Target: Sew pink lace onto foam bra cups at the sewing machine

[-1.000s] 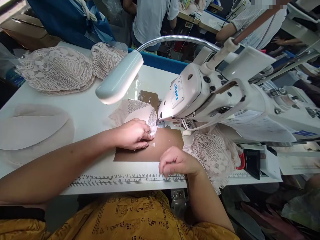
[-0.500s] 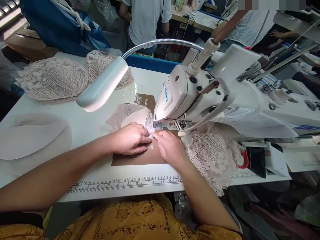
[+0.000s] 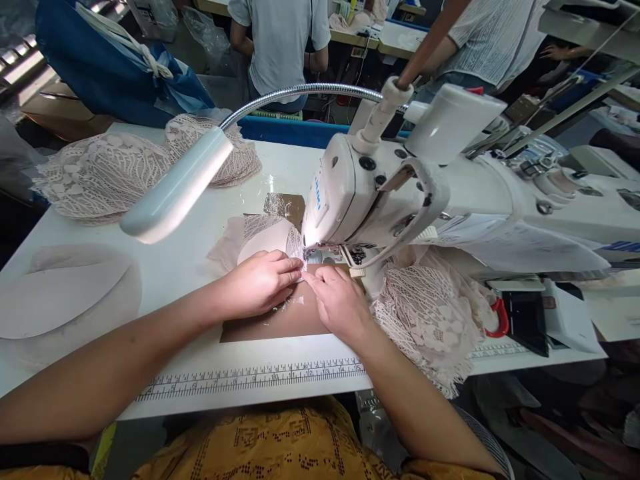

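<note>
Beneath the sewing machine head (image 3: 333,193) lies a pale lace piece (image 3: 265,237) with a smooth white panel on it and a sheer edge spreading left. My left hand (image 3: 263,283) rests on its near side, fingers together and pressing the lace just in front of the needle area. Against the same edge, from the right, my right hand (image 3: 340,300) is closed with thumb and forefinger pinching the lace. The fingertips of both hands nearly meet there. A brown board (image 3: 270,327) lies under the hands. The needle and presser foot are mostly hidden.
Lace stacks (image 3: 105,173) lie back left, and a lace heap (image 3: 425,313) lies right of my right forearm beside red-handled scissors (image 3: 499,318). A lamp (image 3: 177,187) hangs over the left. White cut pieces (image 3: 60,300) lie left. A ruler strip (image 3: 250,379) runs along the front edge.
The whole view has shifted slightly, with the lamp and machine head now further left. My fingers stay by the needle area, and less lace shows between them.
</note>
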Demonstrator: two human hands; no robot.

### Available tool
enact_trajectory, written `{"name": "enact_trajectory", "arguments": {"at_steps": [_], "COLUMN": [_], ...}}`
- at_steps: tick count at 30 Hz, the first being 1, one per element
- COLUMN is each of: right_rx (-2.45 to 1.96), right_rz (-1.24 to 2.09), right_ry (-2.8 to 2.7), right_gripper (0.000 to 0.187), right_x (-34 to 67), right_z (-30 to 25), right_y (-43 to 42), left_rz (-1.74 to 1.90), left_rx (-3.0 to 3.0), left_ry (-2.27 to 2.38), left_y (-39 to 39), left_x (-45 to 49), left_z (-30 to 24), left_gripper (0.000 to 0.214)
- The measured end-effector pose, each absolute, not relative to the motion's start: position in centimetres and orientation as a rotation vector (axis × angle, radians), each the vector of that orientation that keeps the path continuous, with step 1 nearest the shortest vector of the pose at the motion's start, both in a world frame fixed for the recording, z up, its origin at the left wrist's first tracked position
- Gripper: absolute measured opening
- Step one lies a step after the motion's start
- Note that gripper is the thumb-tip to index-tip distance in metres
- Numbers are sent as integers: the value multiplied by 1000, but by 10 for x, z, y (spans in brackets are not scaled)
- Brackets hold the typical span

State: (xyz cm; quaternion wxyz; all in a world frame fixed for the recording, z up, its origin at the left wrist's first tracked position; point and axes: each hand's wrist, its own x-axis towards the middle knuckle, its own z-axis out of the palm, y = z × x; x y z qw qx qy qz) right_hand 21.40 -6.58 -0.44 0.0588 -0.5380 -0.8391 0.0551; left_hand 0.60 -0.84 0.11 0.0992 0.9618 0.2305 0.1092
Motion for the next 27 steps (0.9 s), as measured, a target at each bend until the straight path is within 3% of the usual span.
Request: {"name": "enact_trajectory", "arguments": {"at_steps": [12, 27], "right_rx": [-1738, -1609], "right_rz": [152, 190], "right_ry": [-2488, -2427], "right_gripper": [51, 38], "right_x": [209, 214], "right_z": [-5, -6], "right_y": [-60, -60], "left_rz": [382, 466], "left_rx": [2872, 2767], "left_ry": [857, 1229], "left_y": [8, 20], "left_x": [5, -6], "left_z": [-7, -12], "left_gripper": [38, 44]}}
